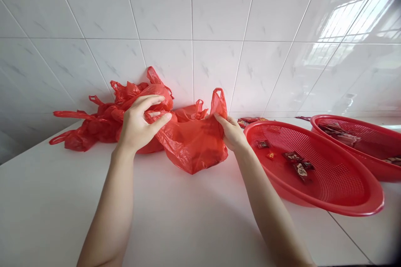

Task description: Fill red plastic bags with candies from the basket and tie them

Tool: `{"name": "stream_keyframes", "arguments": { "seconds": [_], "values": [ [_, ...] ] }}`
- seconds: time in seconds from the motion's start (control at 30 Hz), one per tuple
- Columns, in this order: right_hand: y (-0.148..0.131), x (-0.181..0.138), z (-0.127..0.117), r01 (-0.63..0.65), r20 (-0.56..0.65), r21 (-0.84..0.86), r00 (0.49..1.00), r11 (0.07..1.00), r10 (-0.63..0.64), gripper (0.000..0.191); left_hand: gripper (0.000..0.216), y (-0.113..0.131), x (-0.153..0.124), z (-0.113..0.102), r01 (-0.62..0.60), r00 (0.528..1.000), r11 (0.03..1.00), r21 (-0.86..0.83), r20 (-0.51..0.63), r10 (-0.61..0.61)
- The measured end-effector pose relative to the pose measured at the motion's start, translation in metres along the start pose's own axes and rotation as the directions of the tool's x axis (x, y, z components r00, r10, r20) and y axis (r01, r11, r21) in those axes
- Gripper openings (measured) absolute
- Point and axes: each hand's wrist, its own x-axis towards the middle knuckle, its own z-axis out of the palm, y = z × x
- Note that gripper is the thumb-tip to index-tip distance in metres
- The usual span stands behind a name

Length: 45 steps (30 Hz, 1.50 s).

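Note:
A thin red plastic bag (197,144) hangs between my two hands just over the white counter, a dark shape showing faintly through its lower part. My right hand (232,131) pinches its right side below the upright loop handle. At the bag's left edge is my left hand (139,123), thumb and index finger apart, the film caught around the lower fingers; these are partly hidden. Behind and left of that hand lies a heap of filled red plastic bags (103,123), several with their handles sticking up.
A red perforated basket (351,192) stands at right, with a few small wrapped sweets (294,158) inside. Beyond it is a second red basket (376,167) with more packets (338,133). Red packets (249,122) lie by the tiled wall (219,12). The white counter (175,217) runs below.

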Motion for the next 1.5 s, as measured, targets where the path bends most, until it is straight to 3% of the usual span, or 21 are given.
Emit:
{"name": "stream_keyframes", "arguments": {
  "seconds": [0.13,0.23,0.4,0.47,0.53,0.7,0.73,0.8,0.9,0.97,1.07,1.23,1.33,1.5],
  "values": [
    [-0.004,0.001,-0.005,-0.016,-0.064,0.014,0.998,1.0,0.017,0.03,0.054,-0.009,0.0,-0.006,0.067,0.987,0.987,0.149,0.133,-0.087],
    [-0.003,0.002,-0.008,-0.011,-0.067,0.036,0.998,0.999,0.014,0.027,0.072,-0.017,-0.001,-0.005,0.099,0.949,0.983,0.153,0.284,-0.14],
    [-0.002,0.003,-0.011,-0.022,-0.1,0.037,0.995,0.999,0.026,0.026,0.113,-0.035,-0.003,0.003,0.195,0.832,0.977,0.091,0.512,-0.214],
    [-0.003,0.004,-0.013,-0.026,-0.127,0.037,0.991,0.999,0.031,0.025,0.119,-0.041,-0.004,0.005,0.257,0.767,0.963,0.085,0.588,-0.256],
    [-0.004,0.005,-0.014,-0.027,-0.147,0.037,0.989,0.999,0.032,0.024,0.119,-0.046,-0.003,0.007,0.319,0.735,0.945,0.077,0.61,-0.298],
    [-0.006,0.005,-0.015,-0.023,-0.154,0.033,0.988,0.999,0.027,0.021,0.127,-0.057,-0.002,0.008,0.387,0.826,0.918,-0.082,0.472,-0.306],
    [-0.006,0.005,-0.014,-0.031,-0.158,0.046,0.987,0.998,0.038,0.02,0.128,-0.058,-0.002,0.008,0.391,0.816,0.915,-0.1,0.497,-0.294],
    [-0.007,0.005,-0.013,-0.05,-0.159,0.076,0.985,0.996,0.062,0.019,0.12,-0.056,-0.003,0.009,0.381,0.753,0.919,-0.1,0.611,-0.245],
    [-0.006,0.005,-0.012,-0.061,-0.143,0.097,0.987,0.993,0.074,0.019,0.083,-0.049,-0.002,0.013,0.312,0.675,0.949,-0.045,0.714,-0.188],
    [-0.007,0.005,-0.013,-0.067,-0.128,0.101,0.989,0.993,0.08,0.019,0.053,-0.044,-0.002,0.018,0.269,0.698,0.963,0.019,0.686,-0.208],
    [-0.009,0.004,-0.014,-0.069,-0.155,0.103,0.984,0.992,0.085,0.019,0.033,-0.042,0.0,0.025,0.24,0.783,0.97,0.032,0.585,-0.213],
    [-0.011,0.005,-0.018,-0.034,-0.275,0.122,0.959,0.992,0.066,0.014,0.038,-0.045,0.002,0.029,0.243,0.928,0.96,-0.142,0.322,-0.187],
    [-0.007,0.008,-0.02,-0.043,-0.258,0.123,0.963,0.991,0.074,0.015,0.037,-0.049,0.002,0.033,0.284,0.942,0.927,-0.245,0.253,-0.221],
    [0.006,0.014,-0.022,-0.125,-0.226,-0.029,0.967,0.992,0.116,0.022,0.036,-0.059,0.0,0.045,0.327,0.918,0.911,-0.253,0.315,-0.242]
  ]
}}
